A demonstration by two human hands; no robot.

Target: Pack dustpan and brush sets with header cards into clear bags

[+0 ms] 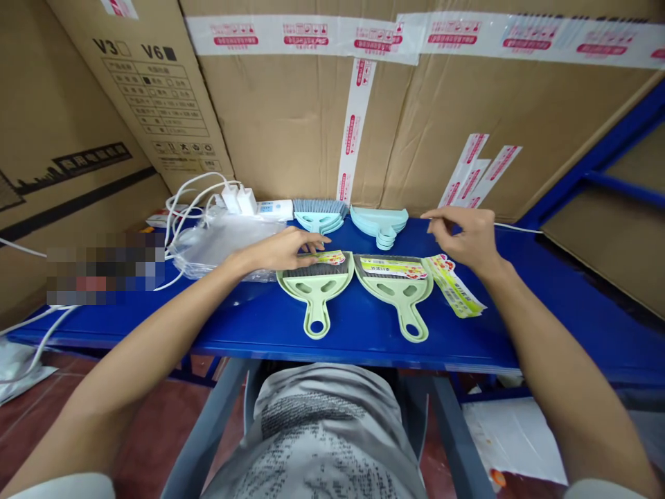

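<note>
My left hand (287,248), loosely spread, is the nearer one, at the far, bristle end of the left green dustpan (313,294) on the desk (249,315), its handle (316,310) pointing toward me, while my right hand (468,232), half-curled and empty, hovers well rightward

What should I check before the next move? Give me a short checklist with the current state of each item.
1. Right green dustpan set labelled: ok; its label lies across the upper part.
2. Left green dustpan set fully labelled: cannot tell; the left hand hides part of its label.
3. Left hand clear of that set: not ok; it is over the upper edge.
4. Right hand free: cannot tell; its fingers are curled, though no item shows in them.
5. Loose labels close by: ok; beside the right green dustpan set.
6. Clear plastic bags on the table: ok; toward the back left.
</note>
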